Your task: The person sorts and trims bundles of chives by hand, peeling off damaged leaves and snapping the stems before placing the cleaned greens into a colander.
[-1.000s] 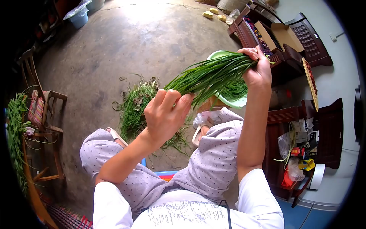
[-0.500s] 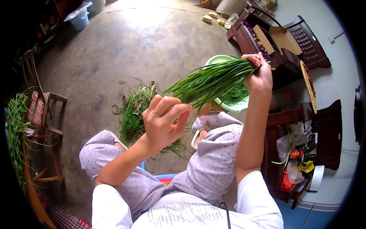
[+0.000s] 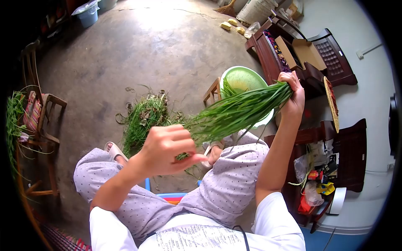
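My right hand (image 3: 293, 94) is closed around the pale stem ends of a bunch of chives (image 3: 247, 106). The long green leaves point left, over my knee and in front of a light green colander (image 3: 240, 75). More chives show inside that colander. My left hand (image 3: 169, 149) is held by the leaf tips, fingers curled and thumb brought in toward them; whatever it may pinch is too small to make out. On the floor beyond it lies a heap of loose chives with withered brown bits (image 3: 146, 115).
A wooden stool (image 3: 212, 90) stands by the colander. At left is a wooden chair (image 3: 50, 104) near a pile of greens (image 3: 14, 121). Dark wooden furniture (image 3: 351, 154) lines the right side, holding bags and packets. A blue bucket (image 3: 88, 17) sits at the far left.
My left hand has moved down and left, away from the leaf tips. My right hand still grips the chives, now slightly lower in view, and more of the colander shows.
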Available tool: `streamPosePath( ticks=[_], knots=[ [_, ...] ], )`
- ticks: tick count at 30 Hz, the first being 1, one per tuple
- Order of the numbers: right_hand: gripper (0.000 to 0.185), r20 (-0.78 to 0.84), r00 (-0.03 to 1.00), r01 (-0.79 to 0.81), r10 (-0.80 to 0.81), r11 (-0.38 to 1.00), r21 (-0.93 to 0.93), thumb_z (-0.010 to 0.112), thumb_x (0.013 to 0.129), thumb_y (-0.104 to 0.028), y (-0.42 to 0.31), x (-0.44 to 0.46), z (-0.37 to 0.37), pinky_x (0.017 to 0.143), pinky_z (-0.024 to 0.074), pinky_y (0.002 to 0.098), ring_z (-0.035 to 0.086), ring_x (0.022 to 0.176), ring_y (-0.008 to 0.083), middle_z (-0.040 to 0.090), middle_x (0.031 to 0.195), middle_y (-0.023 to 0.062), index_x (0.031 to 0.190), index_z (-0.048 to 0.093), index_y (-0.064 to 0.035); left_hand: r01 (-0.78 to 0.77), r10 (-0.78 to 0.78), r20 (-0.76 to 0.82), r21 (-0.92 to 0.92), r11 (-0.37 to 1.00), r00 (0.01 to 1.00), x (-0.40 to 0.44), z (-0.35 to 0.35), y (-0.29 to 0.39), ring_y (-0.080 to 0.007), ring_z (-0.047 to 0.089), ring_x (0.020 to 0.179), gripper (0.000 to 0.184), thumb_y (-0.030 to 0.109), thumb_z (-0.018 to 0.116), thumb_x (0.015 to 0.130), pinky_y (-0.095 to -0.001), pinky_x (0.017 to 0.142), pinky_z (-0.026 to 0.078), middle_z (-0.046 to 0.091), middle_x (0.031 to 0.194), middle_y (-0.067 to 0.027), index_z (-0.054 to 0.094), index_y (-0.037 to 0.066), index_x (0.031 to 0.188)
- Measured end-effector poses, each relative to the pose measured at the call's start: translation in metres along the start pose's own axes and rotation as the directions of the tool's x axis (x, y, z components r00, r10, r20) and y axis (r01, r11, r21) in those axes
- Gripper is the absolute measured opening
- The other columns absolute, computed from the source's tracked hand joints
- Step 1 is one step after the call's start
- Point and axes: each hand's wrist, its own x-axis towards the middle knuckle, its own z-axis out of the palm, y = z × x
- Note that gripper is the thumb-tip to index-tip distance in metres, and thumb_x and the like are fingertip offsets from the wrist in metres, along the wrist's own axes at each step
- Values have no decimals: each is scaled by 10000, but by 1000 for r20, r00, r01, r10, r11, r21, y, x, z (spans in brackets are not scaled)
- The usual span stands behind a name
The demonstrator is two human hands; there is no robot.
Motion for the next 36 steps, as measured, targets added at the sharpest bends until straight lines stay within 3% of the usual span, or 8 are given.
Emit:
streamPosePath(
  ticks=[1, 3, 4, 7, 19, 26, 31, 36],
  knots=[
    [319, -4, 1000, -5, 5, 1000, -7, 475, 927, -154, 2, 0, -1, 497, 352, 235, 345, 486, 105, 318, 592, 12, 643, 352, -74, 4, -4, -8, -2, 1000, 1000, 3, -2, -2, -151, 536, 584, 96, 124, 705, 724, -259, 517, 432, 583, 668, -21, 618, 95, 750],
    [315, 9, 999, -44, 44, 999, 15, 482, 923, -150, 9, 1, -3, 481, 354, 230, 335, 478, 104, 328, 593, 9, 646, 355, -73, -40, -7, -389, -114, 993, 921, 13, -2, 1, -110, 477, 545, 146, 89, 754, 674, -242, 430, 321, 555, 670, -15, 642, 102, 767],
    [306, -13, 999, -39, 39, 999, 6, 486, 921, -148, 14, 1, -3, 462, 353, 226, 327, 468, 102, 331, 584, 0, 651, 364, -72, 123, -178, -370, -168, 978, 912, 16, -8, 13, -85, 486, 586, 106, 52, 725, 701, -225, 450, 340, 578, 733, -9, 660, 98, 772],
    [298, -10, 997, -79, 78, 996, -33, 489, 919, -147, 30, 1, -4, 452, 351, 221, 324, 461, 99, 326, 570, -7, 656, 371, -72, 202, -247, -454, -145, 969, 856, 16, 0, 3, -81, 495, 624, 122, 36, 703, 729, -214, 464, 353, 591, 788, -2, 680, 99, 830],
    [326, -36, 987, -159, 157, 984, -81, 459, 946, -206, 55, 6, -11, 444, 347, 213, 316, 445, 96, 315, 540, -9, 658, 380, -76, 203, -258, -378, -178, 963, 889, 22, 10, 5, -171, 543, 717, 154, 59, 729, 679, -290, 624, 429, 605, 763, -19, 686, 107, 818],
    [334, -10, 980, -198, 199, 973, -118, 442, 954, -213, 61, 7, -13, 441, 348, 213, 313, 444, 92, 310, 539, -14, 656, 369, -80, 156, -200, -398, -140, 978, 895, 22, 9, 3, -152, 541, 705, 128, 33, 721, 685, -270, 586, 428, 614, 765, -14, 669, 88, 789],
    [326, 15, 977, -207, 213, 963, -172, 427, 959, -215, 57, 8, -14, 436, 346, 209, 306, 447, 87, 302, 540, -18, 669, 370, -78, 275, -386, -252, -381, 883, 888, 22, -4, 8, -88, 554, 607, 96, -15, 680, 733, -213, 495, 419, 616, 748, -41, 616, 33, 786],
    [308, 57, 967, -228, 248, 943, -240, 411, 966, -219, 62, 7, -13, 428, 345, 212, 301, 451, 85, 300, 542, -12, 696, 375, -74, 245, -370, -278, -397, 885, 886, 20, -2, 6, -104, 583, 588, 82, -22, 642, 766, -224, 537, 469, 605, 719, -63, 592, 0, 826]
  ],
)
